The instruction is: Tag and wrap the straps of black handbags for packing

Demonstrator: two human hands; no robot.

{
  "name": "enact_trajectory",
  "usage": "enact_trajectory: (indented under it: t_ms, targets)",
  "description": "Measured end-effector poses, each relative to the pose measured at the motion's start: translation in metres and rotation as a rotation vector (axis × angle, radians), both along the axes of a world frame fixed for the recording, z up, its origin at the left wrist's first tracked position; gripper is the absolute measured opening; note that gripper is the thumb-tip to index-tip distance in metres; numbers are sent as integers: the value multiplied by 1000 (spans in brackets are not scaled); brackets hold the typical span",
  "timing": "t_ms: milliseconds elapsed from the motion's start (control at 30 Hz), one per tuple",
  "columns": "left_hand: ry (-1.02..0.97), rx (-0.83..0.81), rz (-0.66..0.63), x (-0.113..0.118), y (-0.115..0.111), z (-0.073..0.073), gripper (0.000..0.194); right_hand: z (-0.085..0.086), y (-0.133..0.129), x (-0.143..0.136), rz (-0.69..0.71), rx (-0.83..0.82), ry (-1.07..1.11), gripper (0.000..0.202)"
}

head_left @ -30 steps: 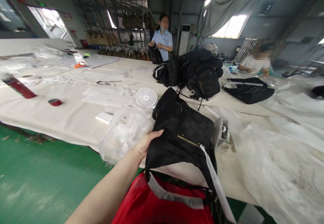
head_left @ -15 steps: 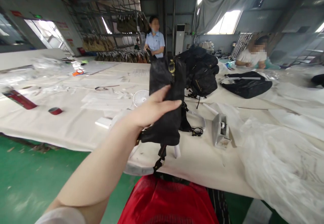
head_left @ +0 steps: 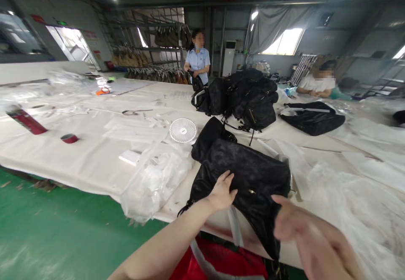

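A black bag [head_left: 247, 159] lies across the near edge of the table, with a small gold-coloured fitting on its face. Its strap, wrapped in pale covering, hangs over the table edge toward the red cloth at my waist. My left hand [head_left: 222, 192] rests on the bag's front, its fingers spread and holding nothing. Beside the bag's right lower side is my right hand [head_left: 288, 217], smeared by motion, with its thumb or a finger pointing left. Most of its fingers are hidden, so their hold is unclear.
Behind the bag are a white fan [head_left: 183, 130] and a heap of black bags [head_left: 249, 98]. Clear plastic [head_left: 152, 183] lies left, more plastic [head_left: 344, 216] right. A red tape roll [head_left: 68, 138] and orange-handled scissors [head_left: 103, 91] lie further left. Two people stand or sit beyond the table.
The black bag has come down from upright in front of me to lying on the table. My left hand has moved down and right, opening onto it. My right hand has come into view.
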State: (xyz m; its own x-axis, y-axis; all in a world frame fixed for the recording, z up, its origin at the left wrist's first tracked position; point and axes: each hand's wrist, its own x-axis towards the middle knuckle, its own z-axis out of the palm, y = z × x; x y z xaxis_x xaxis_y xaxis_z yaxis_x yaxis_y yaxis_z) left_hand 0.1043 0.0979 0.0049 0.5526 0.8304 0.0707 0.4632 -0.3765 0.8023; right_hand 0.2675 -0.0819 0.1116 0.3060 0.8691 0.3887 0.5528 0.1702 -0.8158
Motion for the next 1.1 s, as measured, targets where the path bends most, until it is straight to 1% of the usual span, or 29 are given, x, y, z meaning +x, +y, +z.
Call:
enact_trajectory:
  t_ms: [33,67,100,133,200,233,267,300,367,433,500,567,633,700,767,800,833,867,900,933,967,1000,1067,1100]
  targets:
    - [-26,46,37,-14,3,1,56,-7,14,-2,-6,-75,-32,29]
    - [-54,83,80,-30,6,2,48,-19,25,-2,-44,-146,-75,31]
    - [-79,111,130,-47,7,3,41,-33,33,-1,-123,-193,-127,34]
    - [-94,133,199,-65,8,3,36,-50,37,3,-231,-201,-181,41]
    - [-82,144,388,-101,3,-4,32,-87,38,12,-447,-152,-271,55]
    - [-61,129,492,-117,-1,-10,33,-106,35,17,-517,-148,-290,61]
    - [-38,91,581,-132,-7,-18,34,-122,33,21,-559,-169,-284,66]
    - [-25,37,638,-145,-14,-28,34,-136,30,23,-570,-212,-256,70]
    - [-34,-95,669,-163,-29,-49,36,-155,30,19,-517,-339,-173,72]
    - [-83,-184,632,-170,-42,-65,38,-161,38,9,-412,-418,-129,68]
    - [-153,-232,566,-169,-51,-73,41,-158,55,-3,-324,-397,-144,63]
    - [-218,-277,517,-164,-53,-74,43,-150,79,-8,-282,-338,-181,62]
    - [-246,-322,486,-158,-52,-72,45,-144,102,-3,-263,-331,-218,61]
    - [-229,-337,466,-155,-50,-69,45,-138,119,7,-258,-415,-283,61]
    - [-183,-329,457,-155,-50,-66,41,-134,123,13,-320,-473,-402,60]
    - [-155,-317,460,-156,-51,-65,38,-132,122,12,-377,-440,-475,60]
    - [-120,-308,457,-157,-54,-63,35,-130,118,7,-439,-353,-545,61]
    - [-78,-302,452,-158,-57,-61,31,-130,113,0,-477,-234,-601,62]
    - [-31,-299,447,-158,-60,-59,26,-131,108,-10,-473,-109,-640,63]
    - [21,-295,443,-157,-64,-56,23,-133,103,-22,-421,-6,-663,64]
    - [81,-290,447,-156,-67,-52,21,-138,100,-35,-328,70,-674,65]
    - [144,-283,463,-154,-69,-49,20,-144,99,-47,-208,118,-679,65]
    - [280,-256,513,-149,-72,-41,23,-164,102,-70,21,161,-680,64]
    - [344,-249,523,-147,-73,-38,27,-177,106,-79,100,168,-678,63]
